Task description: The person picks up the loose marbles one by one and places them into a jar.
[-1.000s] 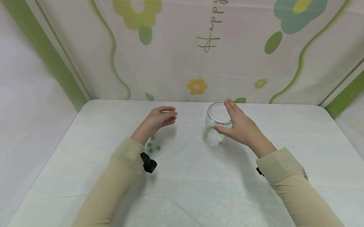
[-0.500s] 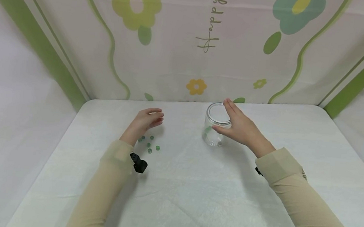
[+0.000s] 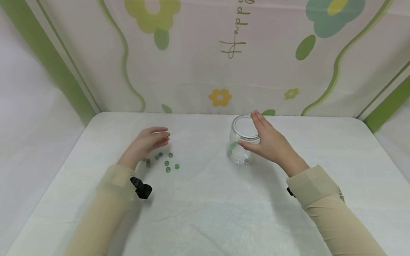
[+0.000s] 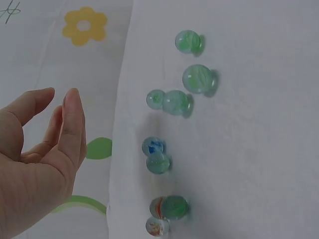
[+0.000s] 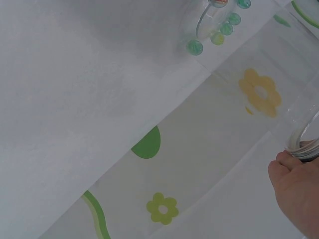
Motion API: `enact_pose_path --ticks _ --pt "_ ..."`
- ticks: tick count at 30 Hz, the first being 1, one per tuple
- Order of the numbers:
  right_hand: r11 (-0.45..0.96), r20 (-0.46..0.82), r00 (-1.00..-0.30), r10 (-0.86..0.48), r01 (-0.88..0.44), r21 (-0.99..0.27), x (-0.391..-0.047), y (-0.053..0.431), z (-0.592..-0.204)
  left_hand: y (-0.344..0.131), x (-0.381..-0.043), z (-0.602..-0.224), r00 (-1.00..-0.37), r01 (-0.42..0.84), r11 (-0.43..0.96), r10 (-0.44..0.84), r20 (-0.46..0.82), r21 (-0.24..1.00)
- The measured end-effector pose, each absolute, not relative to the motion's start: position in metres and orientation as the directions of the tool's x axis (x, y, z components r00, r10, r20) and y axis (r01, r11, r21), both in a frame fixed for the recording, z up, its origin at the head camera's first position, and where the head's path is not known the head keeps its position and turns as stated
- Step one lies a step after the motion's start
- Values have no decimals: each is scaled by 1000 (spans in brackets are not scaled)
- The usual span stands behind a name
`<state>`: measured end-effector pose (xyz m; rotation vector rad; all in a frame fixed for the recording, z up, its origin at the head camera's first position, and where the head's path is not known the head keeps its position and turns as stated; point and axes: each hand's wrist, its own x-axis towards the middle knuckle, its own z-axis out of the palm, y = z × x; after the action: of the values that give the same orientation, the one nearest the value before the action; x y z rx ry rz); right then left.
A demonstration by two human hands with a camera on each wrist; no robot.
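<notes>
On the right of the table's far half stands a clear jar (image 3: 238, 149) with a silvery rim. My right hand (image 3: 272, 142) holds its right side, thumb at the front and fingers at the rim. Greenish shapes show through the wall, and the right wrist view has green marbles (image 5: 195, 47) near its base. My left hand (image 3: 149, 142) hovers above the table with bent fingers, thumb apart, nothing between them. Below it lie several glass marbles (image 3: 168, 169), mostly green. A blue-streaked marble (image 4: 152, 146) and an orange-streaked marble (image 4: 155, 227) are among them.
A white cloth covers the table (image 3: 203, 218). Just behind its far edge rises a printed curtain (image 3: 196, 61) with flowers. White side panels (image 3: 18, 106) stand left and right. Each wrist carries a small black camera (image 3: 141, 188).
My left hand has moved left and slightly toward me, above the table, uncovering more of the marbles. The right hand and the jar stay where they were.
</notes>
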<state>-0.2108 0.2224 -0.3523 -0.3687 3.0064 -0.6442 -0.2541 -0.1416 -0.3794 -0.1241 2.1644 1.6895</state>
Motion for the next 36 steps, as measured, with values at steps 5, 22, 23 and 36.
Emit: enact_pose_path --ticks 5,22,23,36 --pt "885 7 -970 -242 -224 -409 -211 223 -352 -159 -249 -384 -916 -276 330 196 -351 903" --pt "886 11 -970 -242 -226 -404 -211 222 -353 -204 -235 -398 -910 -286 403 172 -378 870" --pt "886 11 -970 -241 -225 -404 -211 222 -353 -206 -234 -399 -910 -282 413 170 -377 866" --pt "888 7 -970 -244 -226 -400 -210 222 -352 -226 -228 -407 -906 -273 547 132 -403 792"
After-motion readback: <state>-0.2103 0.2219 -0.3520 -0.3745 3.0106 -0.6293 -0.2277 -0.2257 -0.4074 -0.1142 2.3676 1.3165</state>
